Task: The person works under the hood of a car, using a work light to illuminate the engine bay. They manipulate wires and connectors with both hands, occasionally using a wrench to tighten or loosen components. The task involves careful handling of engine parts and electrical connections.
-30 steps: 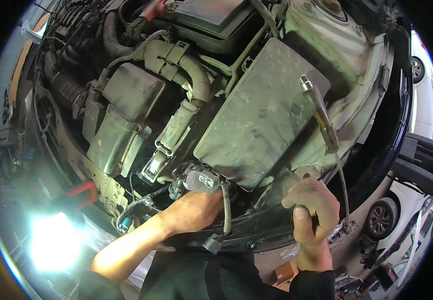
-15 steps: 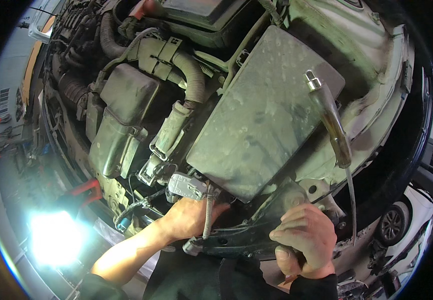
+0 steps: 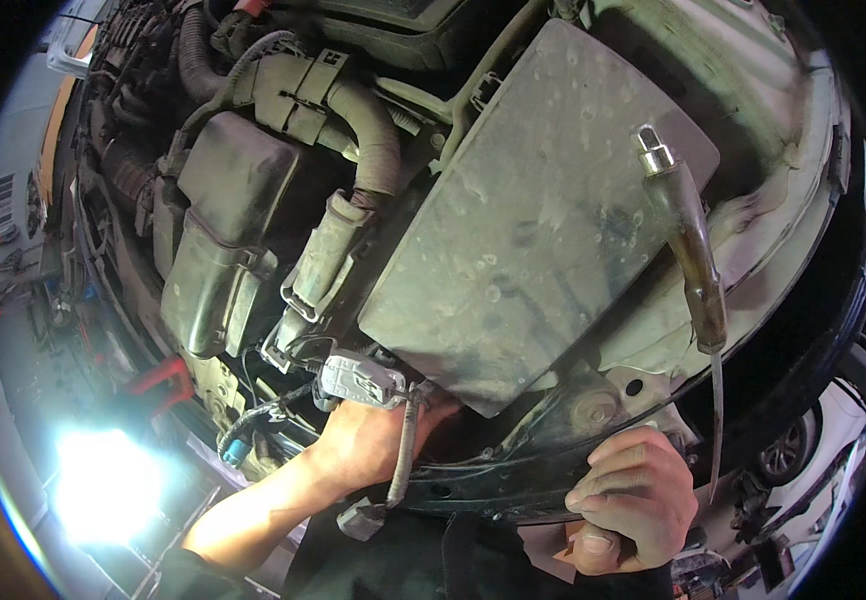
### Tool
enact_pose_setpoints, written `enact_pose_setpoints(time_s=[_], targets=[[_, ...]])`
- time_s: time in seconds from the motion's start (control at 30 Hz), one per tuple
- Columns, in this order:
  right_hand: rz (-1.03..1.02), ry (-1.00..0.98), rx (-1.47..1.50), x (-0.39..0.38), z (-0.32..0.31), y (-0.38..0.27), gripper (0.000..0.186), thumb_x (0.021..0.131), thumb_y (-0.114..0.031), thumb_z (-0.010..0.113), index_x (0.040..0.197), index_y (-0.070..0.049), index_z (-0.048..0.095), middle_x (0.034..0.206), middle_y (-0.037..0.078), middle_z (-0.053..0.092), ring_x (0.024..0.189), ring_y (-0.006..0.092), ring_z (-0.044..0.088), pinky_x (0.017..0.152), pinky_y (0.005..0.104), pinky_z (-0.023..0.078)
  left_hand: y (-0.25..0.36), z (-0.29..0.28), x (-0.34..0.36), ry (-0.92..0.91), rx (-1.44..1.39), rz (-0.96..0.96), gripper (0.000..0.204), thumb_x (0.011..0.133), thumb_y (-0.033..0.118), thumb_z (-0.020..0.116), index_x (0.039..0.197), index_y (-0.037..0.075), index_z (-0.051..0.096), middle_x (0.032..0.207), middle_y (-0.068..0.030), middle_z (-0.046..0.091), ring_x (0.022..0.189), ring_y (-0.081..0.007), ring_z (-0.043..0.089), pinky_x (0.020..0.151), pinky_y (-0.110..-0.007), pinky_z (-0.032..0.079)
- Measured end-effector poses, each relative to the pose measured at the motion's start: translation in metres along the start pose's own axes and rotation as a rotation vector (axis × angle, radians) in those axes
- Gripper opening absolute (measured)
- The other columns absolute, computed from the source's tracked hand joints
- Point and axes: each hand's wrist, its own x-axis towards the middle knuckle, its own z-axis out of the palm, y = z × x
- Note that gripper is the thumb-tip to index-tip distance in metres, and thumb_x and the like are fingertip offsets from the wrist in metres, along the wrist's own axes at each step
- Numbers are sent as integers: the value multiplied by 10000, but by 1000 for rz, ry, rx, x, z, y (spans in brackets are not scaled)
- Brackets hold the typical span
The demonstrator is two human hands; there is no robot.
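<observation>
Under the open hood of a car, a person leans over the engine bay, left hand (image 3: 368,445) reaching into the gap at the front corner of a large flat black box (image 3: 543,220). From here the fingertips are out of sight, so I cannot tell whether they grip anything. The right hand (image 3: 638,500) is curled closed near the front edge of the bay, with nothing seen in it.

The work looks only partway along: a plug (image 3: 361,520) hangs loose on its ribbed cable (image 3: 405,450), joined to nothing in view, while the black box sits in place. What remains down in the gap is hidden.

A gray connector (image 3: 361,380) lies just above the left hand's knuckles, seemingly against them, and well apart from the right hand. The cable crosses in front of the left hand; the plug dangles below it. A brown-handled tool (image 3: 691,245) stands beyond the right hand.
</observation>
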Motion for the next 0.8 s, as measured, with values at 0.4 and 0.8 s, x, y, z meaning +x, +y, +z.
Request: enact_pose_setpoints(time_s=[0.4,0.8], targets=[[-8,-33,-14,0,1,-1,182,855,-224,675,809,-57,616,644,38,651,565,167,596,596,337,531,-20,17,-5,100,221,105,228,919,208,637,830,0,618,703,-191,626,629,-391,635,526,-453,509],[-19,-107,-76,3,3,-2,202,909,-223,588,877,-24,578,659,76,633,547,199,577,602,380,518,-22,11,13,11,-181,-84,332,1004,278,494,1005,-18,645,842,-244,663,826,-432,645,705,-465,519]])
